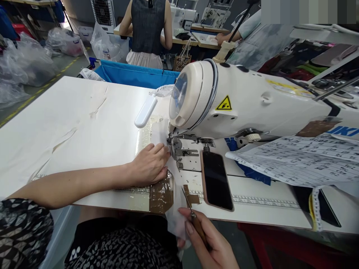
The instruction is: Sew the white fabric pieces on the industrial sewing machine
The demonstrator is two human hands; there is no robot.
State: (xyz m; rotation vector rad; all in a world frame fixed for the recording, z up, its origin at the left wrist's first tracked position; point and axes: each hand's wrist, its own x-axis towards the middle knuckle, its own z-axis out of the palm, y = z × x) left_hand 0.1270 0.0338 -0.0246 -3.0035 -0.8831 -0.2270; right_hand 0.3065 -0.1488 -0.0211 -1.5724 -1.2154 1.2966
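My left hand (153,162) lies on the table beside the sewing machine's needle area, fingers curled and pressing on a thin white fabric (176,201). The fabric runs from the presser foot (174,147) down over the table's front edge. In my right hand (210,239), below that edge, is an awl (198,226) with a wooden handle, its thin metal tip pointing up and left. The fabric's lower end hangs against my right fingers, with a fingertip showing under it. The white sewing machine (246,101) reaches in from the right; its head partly hides the stitching spot.
A phone (217,179) lies right of the needle plate, near handwritten paper sheets (303,157) and a tape measure (315,209). Brown tape (161,196) covers the table's front edge. A white oblong object (146,111) lies behind my left hand. Beyond stands a blue cloth bin (134,73); other people work farther back.
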